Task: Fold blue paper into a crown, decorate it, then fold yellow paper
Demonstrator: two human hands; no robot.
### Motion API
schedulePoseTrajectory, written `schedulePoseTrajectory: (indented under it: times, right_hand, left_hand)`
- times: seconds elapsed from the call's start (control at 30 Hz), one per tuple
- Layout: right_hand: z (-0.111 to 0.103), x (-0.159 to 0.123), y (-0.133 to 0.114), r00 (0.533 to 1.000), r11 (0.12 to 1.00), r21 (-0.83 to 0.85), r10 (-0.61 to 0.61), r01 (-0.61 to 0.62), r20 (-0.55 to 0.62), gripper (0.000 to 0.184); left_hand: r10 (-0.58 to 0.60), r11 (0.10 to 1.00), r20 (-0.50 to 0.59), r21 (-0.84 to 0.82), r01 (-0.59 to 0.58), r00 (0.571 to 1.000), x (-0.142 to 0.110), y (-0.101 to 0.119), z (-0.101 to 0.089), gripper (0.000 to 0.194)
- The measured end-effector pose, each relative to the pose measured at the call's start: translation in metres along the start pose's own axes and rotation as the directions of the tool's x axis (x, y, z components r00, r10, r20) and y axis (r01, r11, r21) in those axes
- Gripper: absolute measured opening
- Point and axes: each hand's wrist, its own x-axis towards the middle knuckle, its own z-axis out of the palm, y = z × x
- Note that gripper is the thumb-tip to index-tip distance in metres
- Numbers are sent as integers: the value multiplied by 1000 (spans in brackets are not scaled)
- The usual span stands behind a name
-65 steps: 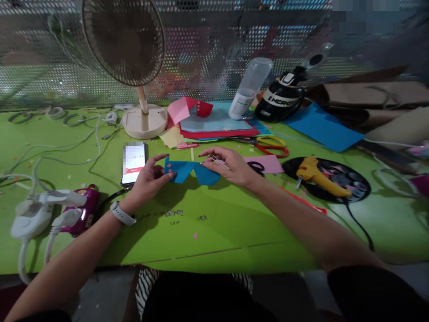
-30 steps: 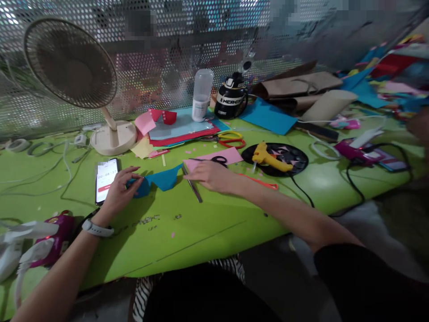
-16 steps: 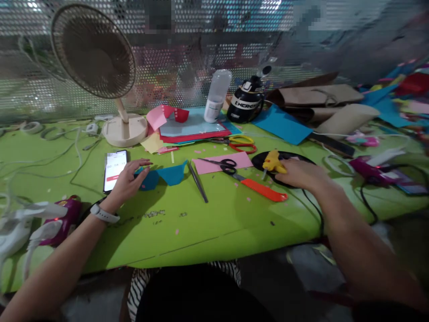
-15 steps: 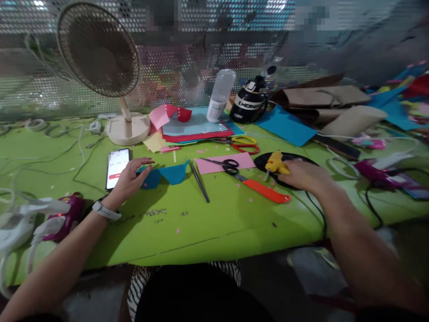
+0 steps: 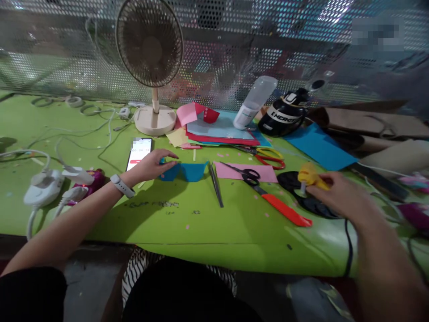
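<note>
My left hand [image 5: 152,164] rests on the left end of a blue paper cut-out [image 5: 187,171] on the green table [image 5: 201,223], its fingers stretched out and pressing the paper. My right hand [image 5: 338,197] is wrapped round the yellow glue gun [image 5: 310,175], which is lifted a little over a black round mat [image 5: 301,197]. Metal tweezers [image 5: 216,191] lie just right of the blue paper. Black-handled scissors [image 5: 248,172] lie on a pink paper strip [image 5: 246,172], next to an orange-red cutter [image 5: 288,213].
A phone [image 5: 139,153] lies beside my left hand. Behind stand a desk fan [image 5: 152,67], a stack of coloured papers [image 5: 219,129], a white bottle [image 5: 253,103] and a black bottle [image 5: 283,117]. More glue guns and cables [image 5: 60,188] lie at left.
My right hand left the blue paper, laid the tweezers down, reached right and took hold of the yellow glue gun, lifting it off the mat. My left hand stayed on the blue paper.
</note>
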Motion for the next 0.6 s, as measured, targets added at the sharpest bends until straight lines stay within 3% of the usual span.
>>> schedulePoseTrajectory:
  times: [0.07,0.17,0.27,0.33,0.37,0.43,0.6]
  right_hand:
    - [-4,-3,-12,999,952,306,9,-18,31,26]
    - [-8,-12,-46,985,725,688,-122,3,124,28]
    - [-10,-24,-93,944,520,854,-271,-22,189,22]
    - [-11,-32,-123,910,331,943,-401,38,104,21]
    - [-11,-35,-137,890,284,957,-449,60,77,19]
    - [-12,-41,-162,854,258,960,-519,107,44,20]
    - [-7,-57,-202,819,318,939,-569,135,75,39]
  left_hand:
    - [21,999,52,29,-23,998,5,5,2,32]
    - [24,999,196,32,-31,980,15,13,3,32]
    - [35,999,269,-38,-26,963,23,21,-2,33]
    - [57,996,272,-80,-37,961,26,26,-7,34]
    - [68,995,276,-91,-45,959,27,27,-10,33]
    - [80,992,293,-112,-49,953,27,28,-14,29]
    - [21,973,340,-225,60,940,27,14,-16,22]
